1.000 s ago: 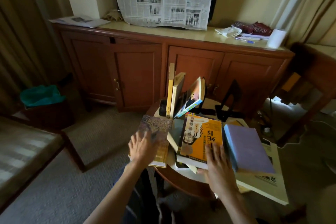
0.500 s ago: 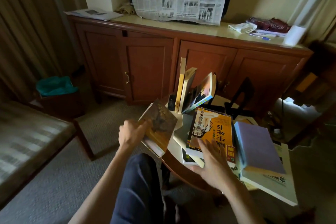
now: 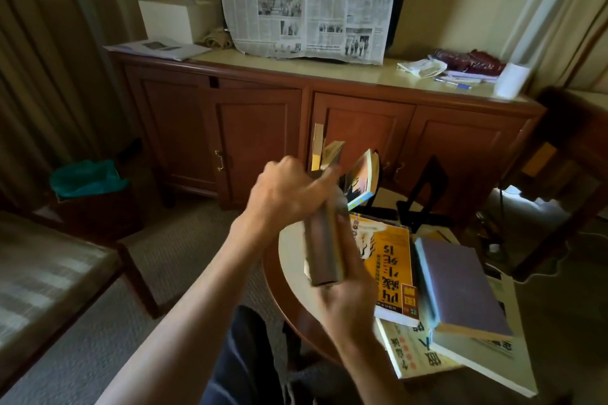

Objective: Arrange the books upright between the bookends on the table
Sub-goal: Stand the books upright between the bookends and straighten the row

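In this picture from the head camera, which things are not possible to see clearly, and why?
- Held book, head view: motion blur hides its cover and title.
- Left hand and right hand: blurred; exact finger placement unclear.
- Left bookend: hidden behind the left hand and the standing books.
- White book under the purple book: mostly covered.
- Television behind the newspaper: mostly covered.

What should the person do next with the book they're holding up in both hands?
Probably carry the brown-edged book, held on edge between the left hand and right hand, toward the leaning book with the orange-pink cover and stand it there. The black metal bookend stands apart to the right, leaving a gap.
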Tool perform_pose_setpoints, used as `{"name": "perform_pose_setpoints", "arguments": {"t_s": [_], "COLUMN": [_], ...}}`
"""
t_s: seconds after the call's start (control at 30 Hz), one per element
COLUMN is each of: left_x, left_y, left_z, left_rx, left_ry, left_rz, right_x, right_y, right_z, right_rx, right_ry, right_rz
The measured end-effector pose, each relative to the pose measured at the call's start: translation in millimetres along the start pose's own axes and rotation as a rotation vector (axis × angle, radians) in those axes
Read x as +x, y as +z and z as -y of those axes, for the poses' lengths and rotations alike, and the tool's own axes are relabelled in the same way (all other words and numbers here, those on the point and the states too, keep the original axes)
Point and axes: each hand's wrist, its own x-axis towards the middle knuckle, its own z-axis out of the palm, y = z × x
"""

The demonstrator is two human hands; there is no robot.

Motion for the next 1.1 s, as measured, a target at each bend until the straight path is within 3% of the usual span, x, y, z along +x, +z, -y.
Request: {"name": "perform_pose_setpoints", "arguments": {"t_s": [0.1,0.17,0.3,0.47,0.77,0.93,1.1], "left_x": [35.8,67.9,124.8,161.4,198.0,196.2,193.6], "left_y": [18.1,43.8,107.2,154.7,126.3,129.4,126.5], "left_z": [-30.6,-40.3,-42.0,-33.7,10.2,25.1,50.1], "left_rx": [-0.023,0.142,0.314,0.744,0.619,0.954,1.088], "left_ry": [0.15,0.306,0.418,0.413,0.294,0.474,0.653], "left_rz": [0.24,0.224,0.303,0.347,0.249,0.143,0.163], "right_x": [22.1,40.0,57.5,66.0,85.2,124.6,176.9], "right_y": [-32.9,-53.2,-78.8,-81.5,-65.3,-17.9,44.2], "right_z": [-18.6,-29.8,-66.1,-79.2,-86.5,-111.3,-131.0], "right_rx": [0.158,0.132,-0.067,-0.11,0.031,0.163,0.248], "right_ry": [0.206,0.359,0.531,0.514,0.485,0.456,0.465], "right_rz": [-0.183,-0.309,-0.271,-0.119,-0.067,-0.113,-0.12]}}
